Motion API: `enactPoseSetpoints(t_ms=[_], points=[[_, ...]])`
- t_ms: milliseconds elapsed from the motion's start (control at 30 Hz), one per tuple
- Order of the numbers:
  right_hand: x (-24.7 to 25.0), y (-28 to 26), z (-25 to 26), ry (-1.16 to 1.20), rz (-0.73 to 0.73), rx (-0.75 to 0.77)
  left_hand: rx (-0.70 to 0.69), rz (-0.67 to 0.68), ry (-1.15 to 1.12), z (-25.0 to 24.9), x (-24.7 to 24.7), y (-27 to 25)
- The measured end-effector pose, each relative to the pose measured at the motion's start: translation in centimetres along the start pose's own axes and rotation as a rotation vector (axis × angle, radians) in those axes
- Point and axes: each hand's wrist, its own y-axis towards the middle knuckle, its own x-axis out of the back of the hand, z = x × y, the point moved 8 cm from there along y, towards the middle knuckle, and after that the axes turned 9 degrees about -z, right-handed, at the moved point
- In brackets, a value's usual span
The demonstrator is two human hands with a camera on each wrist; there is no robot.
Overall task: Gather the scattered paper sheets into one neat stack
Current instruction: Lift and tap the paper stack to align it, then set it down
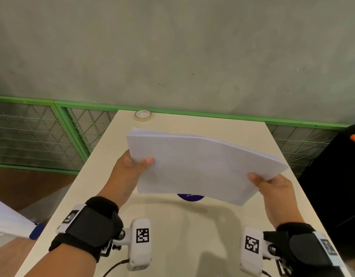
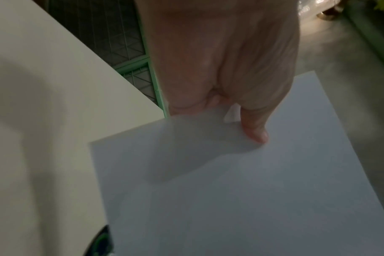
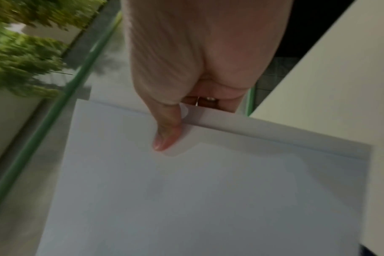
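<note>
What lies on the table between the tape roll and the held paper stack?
Nothing: in the head view, bare table separates the tape roll from the paper stack's far edge.

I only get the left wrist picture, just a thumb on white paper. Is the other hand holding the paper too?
Observer: Yes, the right hand pinches the paper stack's other side, thumb on top.
Operator: Is it lying on the table?
Observer: No, the stack is lifted above the table and sags in the middle.
Operator: Anything else on there?
Observer: A tape roll sits at the far edge.
</note>
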Motion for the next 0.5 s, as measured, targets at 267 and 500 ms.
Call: enactPoseSetpoints(t_ms=[267, 500], points=[[0.1, -1.4, -4.3, -0.085, -0.008, -0.138, 0.058, 0.030, 0.068, 3.8, 0.2, -0.1], [0.0, -0.7, -4.2, -0.063, -0.031, -0.137, 0.062, 0.052, 0.096, 4.0, -0.6, 0.6]])
